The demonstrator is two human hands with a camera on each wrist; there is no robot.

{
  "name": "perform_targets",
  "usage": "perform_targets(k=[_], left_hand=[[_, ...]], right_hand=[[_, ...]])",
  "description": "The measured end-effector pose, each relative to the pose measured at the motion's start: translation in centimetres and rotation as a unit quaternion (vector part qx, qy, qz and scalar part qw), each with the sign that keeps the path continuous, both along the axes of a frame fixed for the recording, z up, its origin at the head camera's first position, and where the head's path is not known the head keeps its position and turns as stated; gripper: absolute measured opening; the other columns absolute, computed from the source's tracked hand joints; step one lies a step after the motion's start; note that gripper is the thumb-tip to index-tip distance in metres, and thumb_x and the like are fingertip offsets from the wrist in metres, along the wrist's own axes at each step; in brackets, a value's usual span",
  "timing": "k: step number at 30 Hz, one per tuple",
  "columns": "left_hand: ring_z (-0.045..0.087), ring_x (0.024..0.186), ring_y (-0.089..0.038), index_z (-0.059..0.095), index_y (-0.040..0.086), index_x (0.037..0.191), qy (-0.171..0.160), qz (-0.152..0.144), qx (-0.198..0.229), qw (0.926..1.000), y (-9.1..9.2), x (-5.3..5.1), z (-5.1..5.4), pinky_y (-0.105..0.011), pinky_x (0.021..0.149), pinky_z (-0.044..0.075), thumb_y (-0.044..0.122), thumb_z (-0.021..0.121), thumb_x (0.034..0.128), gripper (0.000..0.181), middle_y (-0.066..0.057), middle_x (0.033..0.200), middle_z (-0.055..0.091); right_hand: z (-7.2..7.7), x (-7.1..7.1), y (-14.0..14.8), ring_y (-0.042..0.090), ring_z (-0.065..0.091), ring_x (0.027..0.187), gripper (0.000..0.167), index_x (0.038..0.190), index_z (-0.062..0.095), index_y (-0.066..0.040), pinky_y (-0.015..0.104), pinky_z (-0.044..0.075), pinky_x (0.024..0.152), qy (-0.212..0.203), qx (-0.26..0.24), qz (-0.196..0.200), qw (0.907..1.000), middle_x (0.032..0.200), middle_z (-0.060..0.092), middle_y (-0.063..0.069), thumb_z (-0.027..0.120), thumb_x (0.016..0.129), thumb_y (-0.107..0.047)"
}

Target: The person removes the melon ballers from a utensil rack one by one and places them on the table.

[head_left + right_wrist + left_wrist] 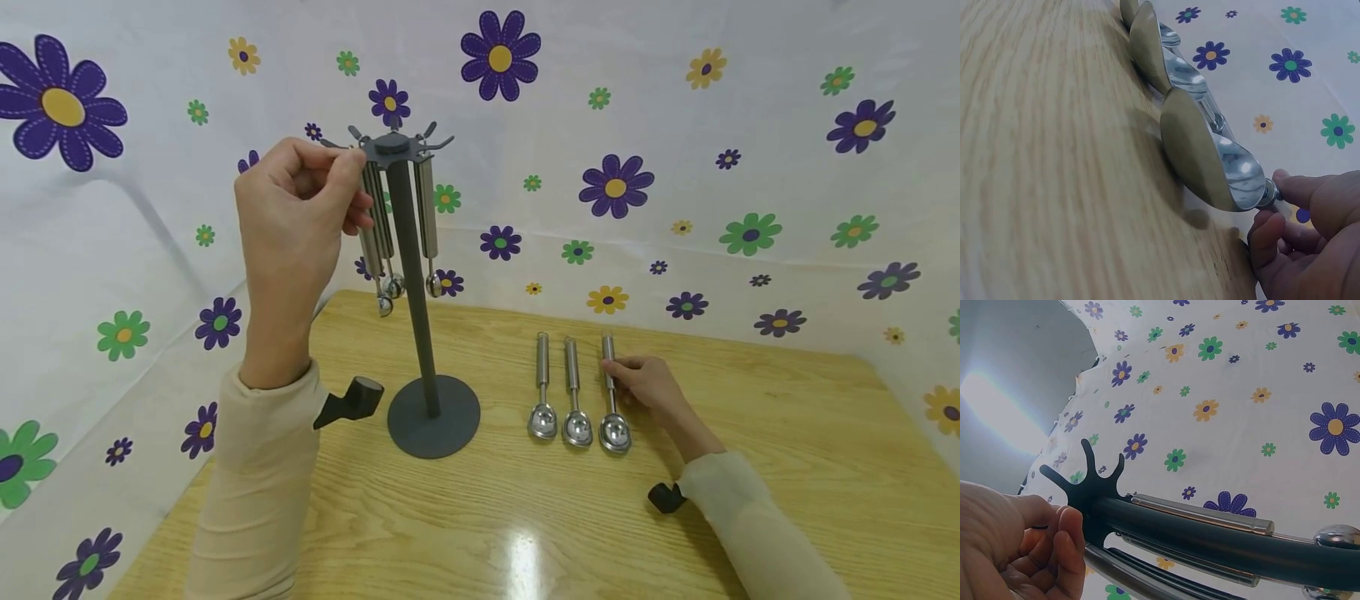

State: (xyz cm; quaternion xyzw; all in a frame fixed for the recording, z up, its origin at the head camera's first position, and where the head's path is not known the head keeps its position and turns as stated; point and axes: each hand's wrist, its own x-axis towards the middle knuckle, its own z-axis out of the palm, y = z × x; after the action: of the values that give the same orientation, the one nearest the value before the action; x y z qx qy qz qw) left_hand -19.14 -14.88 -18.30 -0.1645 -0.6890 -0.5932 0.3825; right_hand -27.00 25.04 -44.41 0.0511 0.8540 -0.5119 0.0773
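Note:
A dark grey utensil stand [408,275] rises at centre left in the head view, with long-handled steel scoops [427,208] hanging from its hooks. My left hand [296,196] is at its top, thumb and fingertips pinching one hook; the fingers partly hide that hook in the left wrist view. To the right, three steel ice cream scoops lie side by side on the table, bowls toward me: a left one [543,383], a middle one [575,392] and a right one [615,432]. My right hand [651,385] pinches the right scoop's handle between thumb and fingers.
The wooden table [465,533] runs back to a white flowered cloth [525,242]. The stand's round base [450,437] rests on the table to the left of the scoops. A small black camera piece [358,398] juts from the left wrist.

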Motion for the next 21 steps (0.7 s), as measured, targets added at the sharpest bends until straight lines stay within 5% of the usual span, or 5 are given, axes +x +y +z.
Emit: perform_targets(k=[11,21], left_hand=[[0.066,0.060,-0.016,0.071,0.002,0.099,-0.002,0.000,0.000,1.0000,0.01,0.17,0.01,-0.021,0.060,0.058,0.013,0.069,0.1002,0.011,-0.003,0.074,0.068],[0.066,0.060,-0.016,0.070,0.002,0.099,-0.016,-0.005,0.005,0.9998,0.18,0.30,0.19,-0.022,0.060,0.058,0.013,0.069,0.1004,0.011,-0.005,0.075,0.067]], right_hand=[[-0.24,-0.06,-0.62,0.010,0.050,0.056,0.036,0.108,0.069,0.008,0.021,0.045,0.050,0.017,0.040,-0.017,0.9989,0.068,0.058,0.001,0.067,0.103,-0.028],[-0.25,0.43,-0.89,0.006,0.049,0.053,0.042,0.126,0.061,0.014,0.018,0.043,0.045,0.033,-0.015,-0.042,0.9984,0.069,0.059,0.000,0.069,0.101,-0.018]])
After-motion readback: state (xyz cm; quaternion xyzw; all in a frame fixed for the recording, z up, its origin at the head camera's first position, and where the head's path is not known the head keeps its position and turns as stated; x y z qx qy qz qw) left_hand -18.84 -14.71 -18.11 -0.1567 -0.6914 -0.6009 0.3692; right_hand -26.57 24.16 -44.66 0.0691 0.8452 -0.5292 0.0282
